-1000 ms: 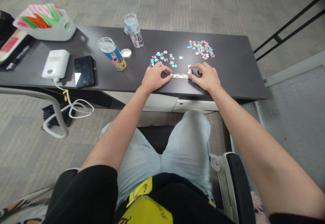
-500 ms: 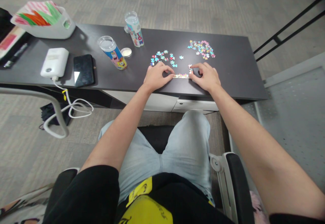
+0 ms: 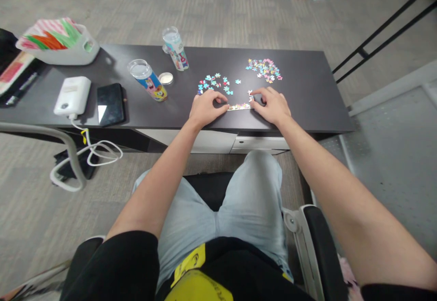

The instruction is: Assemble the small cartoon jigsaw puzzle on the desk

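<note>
A short strip of joined jigsaw pieces (image 3: 239,107) lies near the front edge of the dark table, with a few pieces rising from its right end to form a corner. My left hand (image 3: 207,108) rests at the strip's left end, thumb and index fingertips close together on it. At the right corner, my right hand (image 3: 272,106) has its thumb and index finger against the upright pieces (image 3: 250,95). Loose blue, white and red jigsaw pieces (image 3: 215,82) are scattered just beyond my left hand. A single blue piece (image 3: 238,81) lies apart from them.
A larger pile of mixed pieces (image 3: 265,69) is at the back right. Left of the hands stand two clear-topped printed canisters, one nearer (image 3: 150,82) and one farther (image 3: 176,50), with a round lid (image 3: 165,78). Farther left are a phone (image 3: 111,104), a white charger (image 3: 73,96) and a white basket (image 3: 68,55).
The view has tipped up slightly, so the table sits lower in the picture. Both hands stay at the two ends of the strip, with hardly any visible movement.
</note>
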